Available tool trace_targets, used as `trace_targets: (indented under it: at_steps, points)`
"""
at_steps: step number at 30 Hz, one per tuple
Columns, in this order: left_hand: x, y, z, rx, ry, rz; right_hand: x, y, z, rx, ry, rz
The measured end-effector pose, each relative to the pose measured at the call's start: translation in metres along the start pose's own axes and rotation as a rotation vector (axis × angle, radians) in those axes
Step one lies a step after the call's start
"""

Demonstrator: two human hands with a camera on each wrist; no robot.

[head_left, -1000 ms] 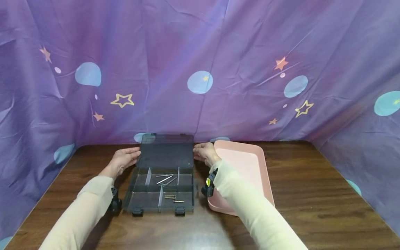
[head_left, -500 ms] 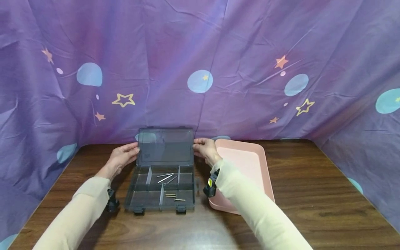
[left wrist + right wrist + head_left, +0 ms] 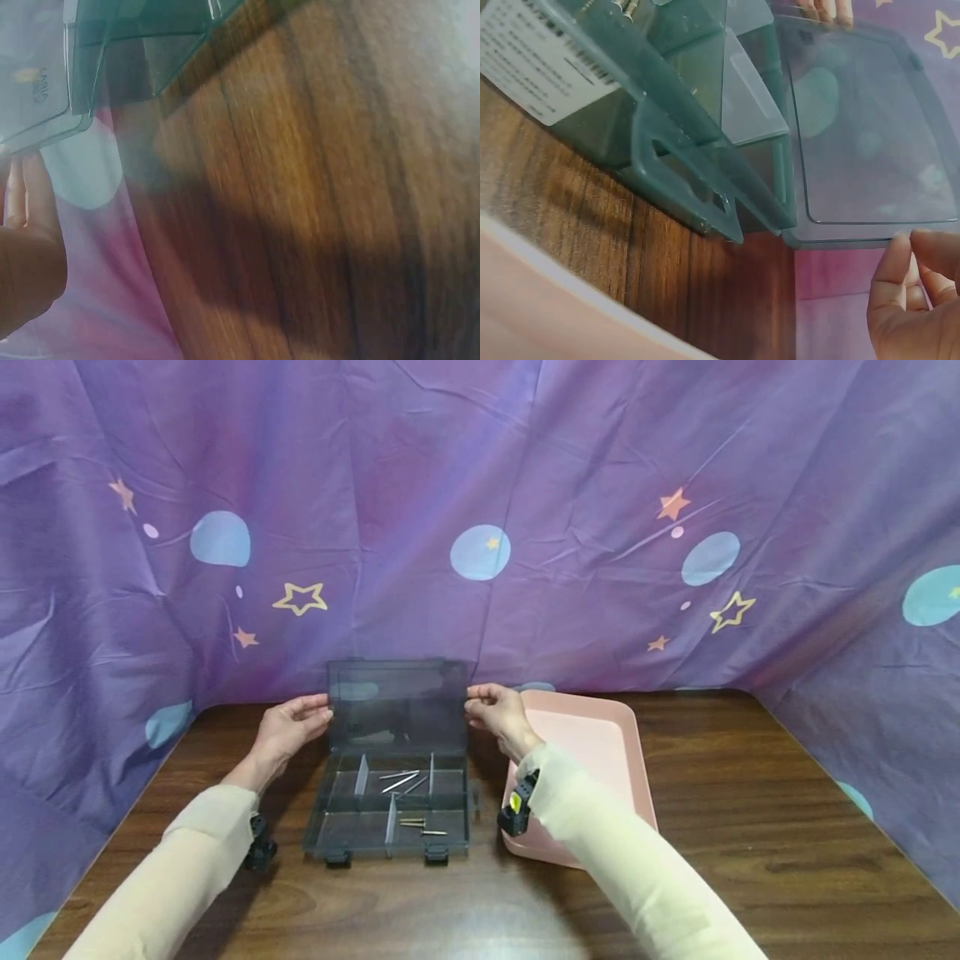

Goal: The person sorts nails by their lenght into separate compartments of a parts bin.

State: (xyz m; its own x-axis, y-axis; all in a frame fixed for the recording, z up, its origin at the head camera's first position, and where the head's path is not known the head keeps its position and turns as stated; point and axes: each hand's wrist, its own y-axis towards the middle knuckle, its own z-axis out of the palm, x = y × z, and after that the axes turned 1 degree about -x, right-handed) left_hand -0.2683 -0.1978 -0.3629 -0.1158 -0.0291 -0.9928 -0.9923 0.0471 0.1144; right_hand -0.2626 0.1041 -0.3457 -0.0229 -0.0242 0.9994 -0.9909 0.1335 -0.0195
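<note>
A translucent dark-grey compartment box lies on the table with its hinged lid raised at the back. My left hand pinches the lid's left edge; in the left wrist view only part of that hand shows beside the lid. On the opposite edge, thumb and fingers of my right hand pinch the lid, as the right wrist view also shows. Thin silver nail-like pieces lie in the back middle compartment. Brass-coloured screws sit in the front right one.
To the right of the box lies a pink tray, partly under my right forearm. A purple patterned cloth hangs directly behind the wooden table. Two latches project from the box's front, and a white label is on its side.
The lid has swung up from leaning back to nearer upright, with both hands rising slightly at its edges. The small metal pieces keep their places in the box.
</note>
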Motion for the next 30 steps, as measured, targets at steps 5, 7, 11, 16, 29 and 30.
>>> trace_targets:
  at_steps: [5, 7, 11, 16, 29, 30]
  points:
    - [-0.001, -0.008, 0.000, -0.042, 0.059, 0.029, 0.001, -0.007, 0.000, 0.048, 0.074, -0.008]
    - [0.000, -0.010, 0.000, -0.068, 0.080, 0.043, 0.002, -0.009, -0.001, 0.061, 0.083, -0.019]
    - [0.002, -0.013, 0.002, -0.134, 0.101, 0.072, 0.003, -0.016, -0.003, 0.080, 0.083, -0.043]
    - [-0.001, -0.020, 0.004, -0.184, 0.181, 0.100, 0.004, -0.026, -0.007, 0.096, 0.090, -0.056]
    - [-0.005, -0.047, -0.003, -0.146, 0.170, 0.112, 0.004, -0.057, -0.016, 0.190, 0.108, -0.018]
    - [0.002, -0.045, -0.008, -0.118, 0.136, 0.124, 0.004, -0.059, -0.017, 0.197, 0.114, -0.012]
